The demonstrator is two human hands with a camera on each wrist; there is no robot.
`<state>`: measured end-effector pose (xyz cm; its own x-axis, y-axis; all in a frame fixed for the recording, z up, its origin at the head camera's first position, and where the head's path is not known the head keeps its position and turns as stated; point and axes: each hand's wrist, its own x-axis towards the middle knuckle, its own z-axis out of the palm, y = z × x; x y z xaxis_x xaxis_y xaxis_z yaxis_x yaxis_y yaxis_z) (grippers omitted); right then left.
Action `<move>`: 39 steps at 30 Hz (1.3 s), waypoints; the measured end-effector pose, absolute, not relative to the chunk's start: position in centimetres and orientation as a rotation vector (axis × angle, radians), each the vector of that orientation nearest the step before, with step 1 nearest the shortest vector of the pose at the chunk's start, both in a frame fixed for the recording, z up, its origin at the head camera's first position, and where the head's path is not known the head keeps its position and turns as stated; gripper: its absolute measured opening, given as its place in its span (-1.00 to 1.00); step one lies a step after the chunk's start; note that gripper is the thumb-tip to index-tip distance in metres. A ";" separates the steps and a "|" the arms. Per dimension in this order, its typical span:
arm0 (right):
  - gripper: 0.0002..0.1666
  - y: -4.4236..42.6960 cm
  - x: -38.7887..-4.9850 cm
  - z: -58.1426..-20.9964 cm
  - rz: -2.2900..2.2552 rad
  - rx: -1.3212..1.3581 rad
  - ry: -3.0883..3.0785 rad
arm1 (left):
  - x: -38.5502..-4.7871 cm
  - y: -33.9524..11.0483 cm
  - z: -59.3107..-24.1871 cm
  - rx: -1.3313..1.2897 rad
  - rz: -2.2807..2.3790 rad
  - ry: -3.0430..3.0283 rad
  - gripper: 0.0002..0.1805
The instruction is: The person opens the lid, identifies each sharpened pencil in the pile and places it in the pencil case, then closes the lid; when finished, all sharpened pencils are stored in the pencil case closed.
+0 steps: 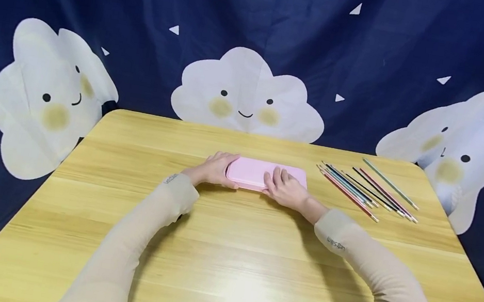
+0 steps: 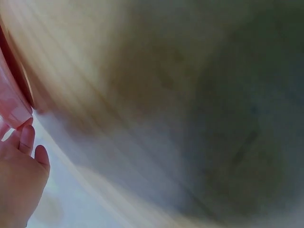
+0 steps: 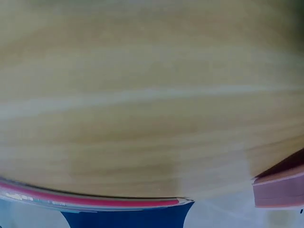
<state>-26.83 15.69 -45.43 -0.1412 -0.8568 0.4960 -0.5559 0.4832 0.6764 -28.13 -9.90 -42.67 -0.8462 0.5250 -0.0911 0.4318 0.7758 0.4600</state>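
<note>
Both hands have hold of a pink case [image 1: 248, 170], which lies flat near the far edge of a wooden table [image 1: 216, 262]. Left hand [image 1: 214, 169] and case meet at the case's left end, the hand partly spread and curved around that end, with its thumb along the near side. Toward the other end, the right hand [image 1: 285, 189] grips with its fingers bent over the top and its thumb at the near edge. Light sleeves [image 1: 396, 283] cover the person's arms. To the right of the case, and apart from it, a loose group of pencils [image 1: 348, 194] lies slanted on the table, most of them close together or crossing; a pale green pencil [image 1: 390, 183] lies on the far side of the group. Beyond the table hangs a dark blue curtain [image 1: 271, 14] printed with small white triangles and smiling white clouds [image 1: 251, 90].
</note>
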 end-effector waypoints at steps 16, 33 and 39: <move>-0.41 15.4 -27.0 -44.6 -0.285 1.224 -1.967 | -28.6 -10.7 -42.4 0.787 0.604 2.781 0.10; -0.63 21.6 -27.0 -39.3 0.223 0.891 -2.669 | -28.4 -10.4 -42.9 0.682 0.676 2.785 0.42; -0.83 20.2 -27.6 -38.9 0.752 0.557 -2.492 | -27.8 -9.9 -42.1 0.609 0.705 2.763 0.50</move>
<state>-27.60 20.24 -38.92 -0.8045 -0.2392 0.5437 -0.5000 0.7668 -0.4025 -27.81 -9.92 -42.06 -0.8884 0.4450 -0.1127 0.3366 0.7984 0.4993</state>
